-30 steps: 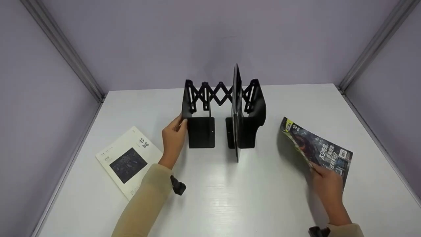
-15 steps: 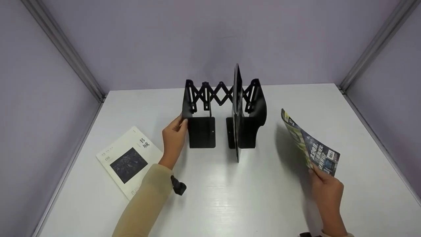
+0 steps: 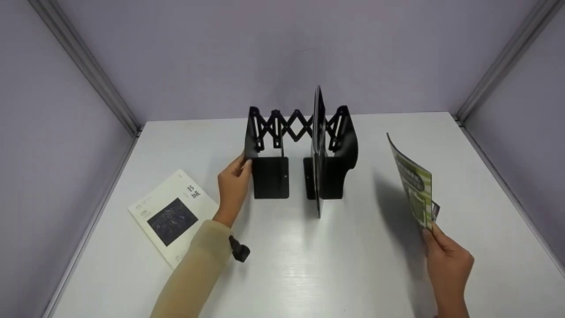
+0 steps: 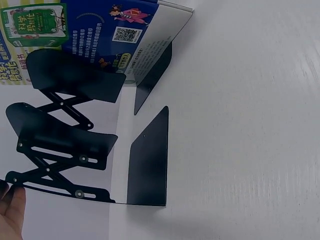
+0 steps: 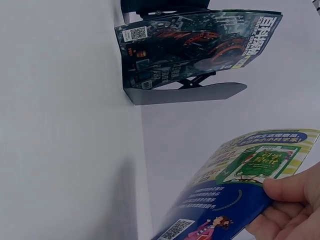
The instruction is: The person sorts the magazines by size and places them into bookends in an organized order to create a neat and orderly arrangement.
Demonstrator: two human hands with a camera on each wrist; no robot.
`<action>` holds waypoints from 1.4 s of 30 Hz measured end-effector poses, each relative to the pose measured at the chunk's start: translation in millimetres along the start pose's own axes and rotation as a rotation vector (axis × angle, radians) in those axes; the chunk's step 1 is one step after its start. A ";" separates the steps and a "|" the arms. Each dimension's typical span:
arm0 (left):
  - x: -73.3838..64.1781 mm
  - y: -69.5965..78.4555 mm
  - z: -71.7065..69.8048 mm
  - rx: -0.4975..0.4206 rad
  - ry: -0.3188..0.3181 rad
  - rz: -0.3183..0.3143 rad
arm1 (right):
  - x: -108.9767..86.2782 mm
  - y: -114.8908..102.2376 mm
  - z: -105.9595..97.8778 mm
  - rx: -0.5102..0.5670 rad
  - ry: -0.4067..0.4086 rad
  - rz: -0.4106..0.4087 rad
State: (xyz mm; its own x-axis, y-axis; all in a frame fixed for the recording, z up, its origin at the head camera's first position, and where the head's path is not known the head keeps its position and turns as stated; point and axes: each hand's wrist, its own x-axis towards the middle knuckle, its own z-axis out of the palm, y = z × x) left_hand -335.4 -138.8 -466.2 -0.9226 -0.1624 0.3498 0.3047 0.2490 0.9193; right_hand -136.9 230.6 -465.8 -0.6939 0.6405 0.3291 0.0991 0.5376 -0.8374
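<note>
Currently | black metal lattice bookend pinched by left grip | glossy green-striped magazine pinched by right grip | cream booklet laid left of left grip

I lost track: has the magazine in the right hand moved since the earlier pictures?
Yes: in the head view, the magazine has turned, its far end now nearer the back of the table.

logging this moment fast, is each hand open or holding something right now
Left hand: holding the book rack by its left end.
Right hand: holding a magazine.
</note>
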 end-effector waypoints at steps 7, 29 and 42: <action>0.4 -0.2 0.0 -0.006 0.004 0.012 | -3.7 -6.0 -2.6 0.018 0.073 -0.024; 0.0 1.3 0.5 0.046 0.015 0.025 | -16.6 -35.0 -20.5 0.211 0.105 0.005; 2.1 3.8 2.2 0.040 0.014 -0.001 | -23.5 -47.9 -30.2 0.210 0.101 -0.001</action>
State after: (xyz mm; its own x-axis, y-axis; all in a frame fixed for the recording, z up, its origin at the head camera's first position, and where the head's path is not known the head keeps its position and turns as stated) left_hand -336.7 -136.1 -462.4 -0.9195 -0.1757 0.3517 0.2940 0.2864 0.9119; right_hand -103.8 206.4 -420.2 -0.6183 0.6971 0.3630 -0.0597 0.4188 -0.9061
